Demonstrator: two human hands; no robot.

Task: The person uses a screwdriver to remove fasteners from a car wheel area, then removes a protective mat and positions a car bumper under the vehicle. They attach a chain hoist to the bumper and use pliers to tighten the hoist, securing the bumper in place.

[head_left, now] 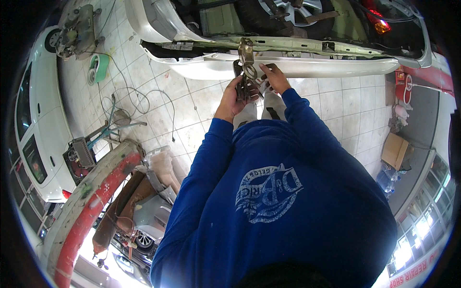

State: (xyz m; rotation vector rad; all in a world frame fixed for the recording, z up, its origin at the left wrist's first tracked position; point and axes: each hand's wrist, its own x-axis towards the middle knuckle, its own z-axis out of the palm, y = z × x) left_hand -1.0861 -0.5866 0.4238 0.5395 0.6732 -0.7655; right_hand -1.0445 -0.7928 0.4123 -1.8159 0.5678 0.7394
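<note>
A brass-coloured metal clamp (246,50) with a ring at its lower end hangs at the edge of the car's open rear, over the white bumper (307,68). My left hand (231,100) is closed round a dark metal piece (238,68) just below and left of the ring. Its exact kind is hard to make out, and some fingers are hidden behind it. To the right of the ring, my right hand (274,79) has its fingers bent together near a small dark part. What lies between those fingers is too small to tell.
A wheel (293,10) with metal parts lies in the car's open rear. At the left are cables on the tiled floor, a green roll (99,68), a compressor-like machine (77,32) and a white car (45,120). A red-and-white post (96,206) stands lower left; a cardboard box (395,150) sits right.
</note>
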